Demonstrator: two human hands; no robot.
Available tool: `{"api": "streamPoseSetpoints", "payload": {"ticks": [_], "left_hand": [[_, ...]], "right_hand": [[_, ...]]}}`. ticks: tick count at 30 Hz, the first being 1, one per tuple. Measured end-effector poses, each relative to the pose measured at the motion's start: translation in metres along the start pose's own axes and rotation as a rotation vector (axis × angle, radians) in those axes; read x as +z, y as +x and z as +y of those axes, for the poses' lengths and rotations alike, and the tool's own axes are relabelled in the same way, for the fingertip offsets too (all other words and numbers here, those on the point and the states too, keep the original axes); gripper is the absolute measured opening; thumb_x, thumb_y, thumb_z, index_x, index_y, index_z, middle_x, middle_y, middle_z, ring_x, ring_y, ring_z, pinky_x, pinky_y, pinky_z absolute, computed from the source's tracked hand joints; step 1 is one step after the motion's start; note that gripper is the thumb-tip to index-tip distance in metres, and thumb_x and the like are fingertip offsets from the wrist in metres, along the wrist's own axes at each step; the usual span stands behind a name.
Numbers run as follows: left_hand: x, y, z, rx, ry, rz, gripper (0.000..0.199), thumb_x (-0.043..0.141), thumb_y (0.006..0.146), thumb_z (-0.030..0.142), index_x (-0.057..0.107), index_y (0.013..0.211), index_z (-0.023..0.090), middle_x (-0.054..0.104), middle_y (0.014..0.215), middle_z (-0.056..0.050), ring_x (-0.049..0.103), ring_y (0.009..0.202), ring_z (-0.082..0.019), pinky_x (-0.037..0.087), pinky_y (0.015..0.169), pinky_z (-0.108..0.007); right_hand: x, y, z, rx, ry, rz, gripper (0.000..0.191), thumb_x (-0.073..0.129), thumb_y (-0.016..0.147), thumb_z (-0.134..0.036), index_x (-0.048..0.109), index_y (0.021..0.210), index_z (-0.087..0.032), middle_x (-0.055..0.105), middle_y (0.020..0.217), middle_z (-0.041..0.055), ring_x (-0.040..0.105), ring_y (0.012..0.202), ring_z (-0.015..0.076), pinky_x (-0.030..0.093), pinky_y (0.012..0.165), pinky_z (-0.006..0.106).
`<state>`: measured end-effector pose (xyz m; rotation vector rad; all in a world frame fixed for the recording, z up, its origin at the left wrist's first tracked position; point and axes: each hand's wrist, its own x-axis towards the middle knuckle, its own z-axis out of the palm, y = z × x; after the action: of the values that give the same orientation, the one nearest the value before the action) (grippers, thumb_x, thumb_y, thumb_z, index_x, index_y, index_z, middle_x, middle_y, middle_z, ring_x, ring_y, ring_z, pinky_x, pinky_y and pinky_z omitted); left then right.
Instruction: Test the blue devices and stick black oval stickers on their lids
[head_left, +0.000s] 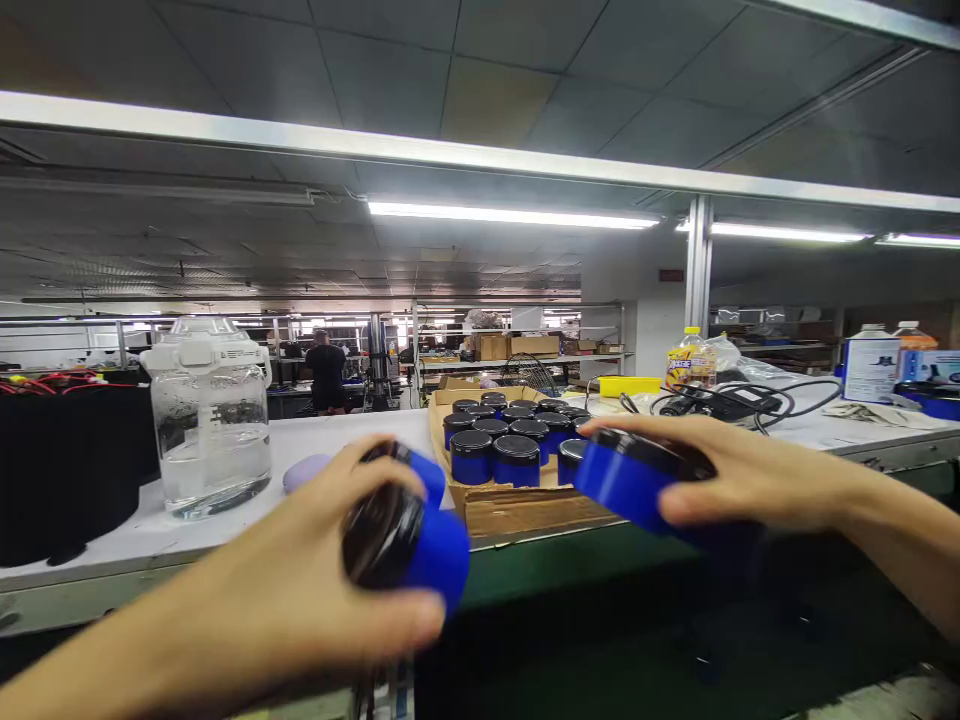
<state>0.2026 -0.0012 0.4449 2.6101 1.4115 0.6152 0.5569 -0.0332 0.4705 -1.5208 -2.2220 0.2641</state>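
My left hand (300, 580) is wrapped round a blue jar with a glossy black lid (442, 550), tilted on its side. A second blue jar (427, 478) shows just behind it, against the fingers. My right hand (739, 470) grips another black-lidded blue jar (619, 480), also tilted; blur hides whether it has more than one. Between the hands, a low open cardboard box (532, 512) holds several upright blue jars (516, 462) in rows. The right-hand jar overlaps the box's front right corner in view.
At left on the white bench stand a large clear water jug (214, 440) and a black bin (67, 470). Black cables (720, 400), a yellow tray (628, 386) and several bottles (870, 365) sit at right. A person (325, 372) stands far back.
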Motion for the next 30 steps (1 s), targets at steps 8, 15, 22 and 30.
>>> {"api": "streamPoseSetpoints", "payload": {"ticks": [8, 15, 22, 30], "left_hand": [[-0.013, 0.124, 0.053, 0.025, 0.214, -0.249, 0.095, 0.055, 0.046, 0.083, 0.052, 0.124, 0.028, 0.047, 0.128, -0.008, 0.056, 0.103, -0.028, 0.049, 0.080, -0.034], [-0.011, 0.138, 0.063, 0.000, 0.308, -0.284, 0.094, 0.053, 0.050, 0.080, 0.050, 0.127, 0.027, 0.052, 0.127, -0.008, 0.054, 0.107, -0.031, 0.046, 0.085, -0.035], [0.010, 0.139, 0.061, -0.122, 0.385, -0.187, 0.099, 0.056, 0.047, 0.079, 0.042, 0.132, 0.032, 0.033, 0.140, -0.013, 0.040, 0.121, -0.043, 0.045, 0.086, -0.047], [0.016, 0.156, 0.070, -0.066, 0.391, -0.176, 0.093, 0.060, 0.047, 0.074, 0.048, 0.126, 0.025, 0.038, 0.135, -0.014, 0.041, 0.119, -0.043, 0.045, 0.087, -0.047]], "right_hand": [[-0.014, 0.087, 0.009, -0.059, -0.329, -0.144, 0.083, 0.060, 0.066, -0.070, 0.049, 0.135, -0.025, 0.055, 0.131, 0.0064, 0.055, 0.111, 0.0340, 0.045, 0.090, 0.040], [-0.022, 0.107, 0.022, -0.078, -0.434, -0.196, 0.089, 0.061, 0.062, -0.072, 0.048, 0.135, -0.023, 0.057, 0.129, 0.0076, 0.055, 0.111, 0.0334, 0.044, 0.090, 0.039], [0.001, 0.102, 0.038, -0.107, -0.513, -0.085, 0.093, 0.055, 0.061, -0.078, 0.045, 0.137, -0.026, 0.059, 0.122, 0.0109, 0.056, 0.108, 0.0348, 0.045, 0.083, 0.041], [0.022, 0.098, 0.039, -0.114, -0.609, 0.002, 0.085, 0.044, 0.070, -0.079, 0.052, 0.130, -0.019, 0.062, 0.111, 0.0156, 0.058, 0.101, 0.0358, 0.045, 0.082, 0.044]]}}
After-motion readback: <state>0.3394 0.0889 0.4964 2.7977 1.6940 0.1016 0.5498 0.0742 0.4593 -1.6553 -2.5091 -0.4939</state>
